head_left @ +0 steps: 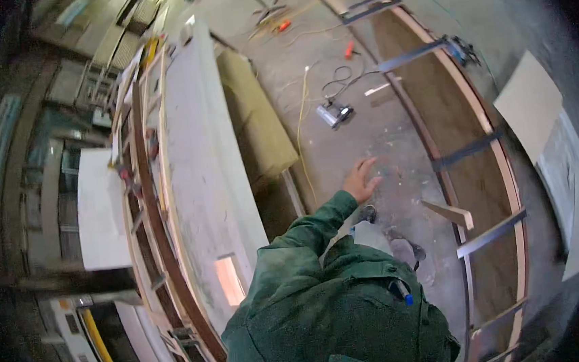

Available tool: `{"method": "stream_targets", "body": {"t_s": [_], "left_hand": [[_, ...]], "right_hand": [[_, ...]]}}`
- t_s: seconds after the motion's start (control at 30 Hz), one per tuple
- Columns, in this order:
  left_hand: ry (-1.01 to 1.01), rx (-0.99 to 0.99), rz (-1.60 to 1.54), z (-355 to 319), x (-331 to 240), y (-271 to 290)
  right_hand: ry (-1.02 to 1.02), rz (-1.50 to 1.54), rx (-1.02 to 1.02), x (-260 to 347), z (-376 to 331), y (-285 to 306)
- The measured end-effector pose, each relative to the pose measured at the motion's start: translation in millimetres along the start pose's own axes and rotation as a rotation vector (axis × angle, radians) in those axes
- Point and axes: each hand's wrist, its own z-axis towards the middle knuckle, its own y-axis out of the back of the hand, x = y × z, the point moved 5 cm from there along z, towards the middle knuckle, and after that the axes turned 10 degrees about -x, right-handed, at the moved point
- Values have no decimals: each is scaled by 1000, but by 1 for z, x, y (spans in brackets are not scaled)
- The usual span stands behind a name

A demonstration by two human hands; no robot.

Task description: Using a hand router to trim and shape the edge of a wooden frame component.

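My left hand (361, 179) is stretched forward over the concrete floor (368, 141), fingers apart and holding nothing. Its green jacket sleeve (313, 223) leads back to my chest, where a blue-capped pen (401, 290) sits in a pocket. My shoes (407, 250) show just below the hand. The hand is nearest a long white panel (203, 167) on a wooden frame to its left. My right hand is out of view.
A long wooden frame with dark metal crossbars (471, 150) lies on the right. A power tool (334, 114) with black and yellow cables rests on the floor ahead. A brown board (254, 116) leans beside the white panel. White sheets (532, 104) lie far right.
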Motion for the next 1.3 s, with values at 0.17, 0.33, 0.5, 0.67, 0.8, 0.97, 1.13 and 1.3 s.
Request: {"method": "stream_targets", "body": {"t_s": [0.17, 0.33, 0.5, 0.67, 0.8, 0.97, 1.13, 1.3], "left_hand": [[5, -318, 191, -4, 55, 105], [139, -572, 289, -49, 124, 231], [200, -687, 356, -94, 113, 271], [256, -618, 314, -143, 91, 253], [364, -639, 290, -182, 88, 244], [385, -759, 415, -168, 119, 315], [394, -810, 567, -99, 212, 421], [420, -853, 687, 13, 358, 536]], "right_hand": [[87, -447, -30, -1, -25, -64], [210, -911, -55, 48, 17, -108], [707, -1479, -59, -51, -64, -311], [621, -1466, -35, -103, -89, -383], [537, -1791, -131, -78, -43, -398], [680, -1844, -6, -91, -29, -435], [719, -1864, -16, -118, -19, -464], [569, -1581, -39, -43, 44, -444]]}}
